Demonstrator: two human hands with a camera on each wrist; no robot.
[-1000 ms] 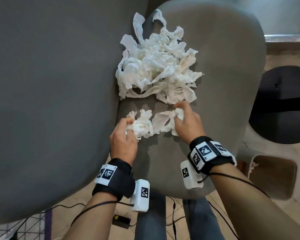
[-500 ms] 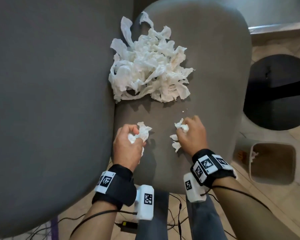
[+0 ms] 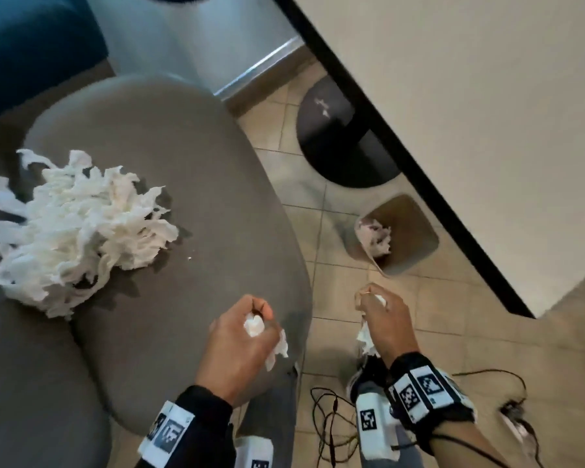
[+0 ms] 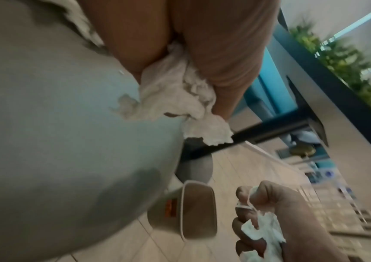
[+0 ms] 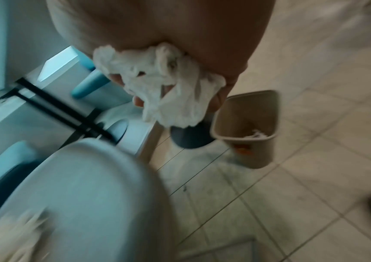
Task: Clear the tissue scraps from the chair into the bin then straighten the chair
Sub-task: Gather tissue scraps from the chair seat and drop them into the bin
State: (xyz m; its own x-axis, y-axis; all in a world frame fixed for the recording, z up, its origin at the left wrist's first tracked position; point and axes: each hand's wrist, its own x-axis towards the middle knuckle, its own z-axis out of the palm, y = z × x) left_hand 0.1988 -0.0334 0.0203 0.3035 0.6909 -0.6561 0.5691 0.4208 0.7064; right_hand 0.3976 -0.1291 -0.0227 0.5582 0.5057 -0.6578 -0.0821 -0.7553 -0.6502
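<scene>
A big heap of white tissue scraps (image 3: pixel 78 228) lies on the grey chair seat (image 3: pixel 217 204), at its left. My left hand (image 3: pixel 240 336) hovers over the seat's right edge and grips a wad of tissue scraps (image 4: pixel 175 92). My right hand (image 3: pixel 382 319) is off the seat, over the tiled floor, fist closed round another wad of tissue (image 5: pixel 168 94). The beige bin (image 3: pixel 399 234) stands on the floor just beyond the right hand, with some tissue (image 3: pixel 375 236) inside it.
A white table with a black edge (image 3: pixel 419 170) overhangs the bin on the right. Its dark round base (image 3: pixel 338 136) stands behind the bin. Black cables (image 3: pixel 331 423) lie on the floor near my feet. The chair's backrest (image 3: pixel 24 366) fills the lower left.
Both hands lifted their tissue wads off the seat and swung right. The right hand has left the chair and now hangs over the floor near the bin. My view turned right too.
</scene>
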